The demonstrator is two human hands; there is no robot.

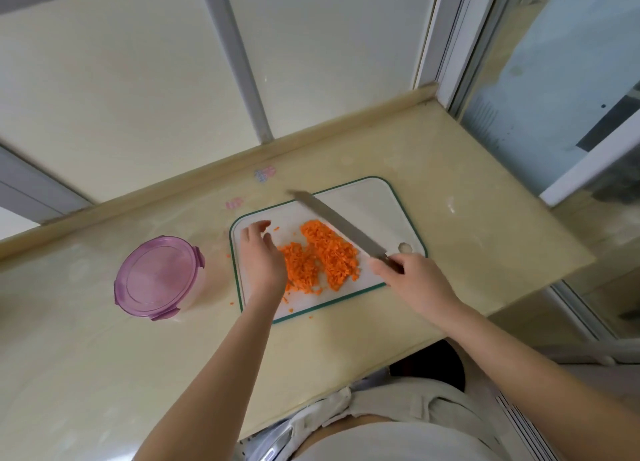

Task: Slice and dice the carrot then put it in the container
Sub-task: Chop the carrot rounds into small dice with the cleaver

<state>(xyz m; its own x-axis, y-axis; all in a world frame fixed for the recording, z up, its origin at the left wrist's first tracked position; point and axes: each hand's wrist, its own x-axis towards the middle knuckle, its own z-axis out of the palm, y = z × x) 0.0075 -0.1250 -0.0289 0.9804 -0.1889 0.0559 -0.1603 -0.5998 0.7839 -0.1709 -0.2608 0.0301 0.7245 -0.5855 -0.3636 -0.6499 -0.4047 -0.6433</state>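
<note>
Head cam looking down on a pale yellow countertop [450,169] with a low raised lip along the back. Behind it the wall [121,79] is cream panels split by grey strips. Off to the right there's a glass pane [561,79] in a white frame. A couple of small pinkish stickers [265,173] sit on the counter near the back lip.

A white cutting board [367,204] with a green rim lies in the middle of the counter, with a hanging hole at its right corner. The diced carrot [329,252] is all on the board, in two loose orange heaps side by side. A few stray bits lie on the board and on the counter just off its left edge.

The container [157,277] stands on the counter well left of the board. It's a round clear tub with its purple lid [156,273] on. Can't tell if anything's in it.

The left hand [259,256] is relaxed and holding nothing, resting at the left edge of the carrot heap. The right hand [412,280] is wrapped round the handle of the knife [339,223]. The blade slants along the far side of the heap, with its tip out past the board's back edge.
</note>
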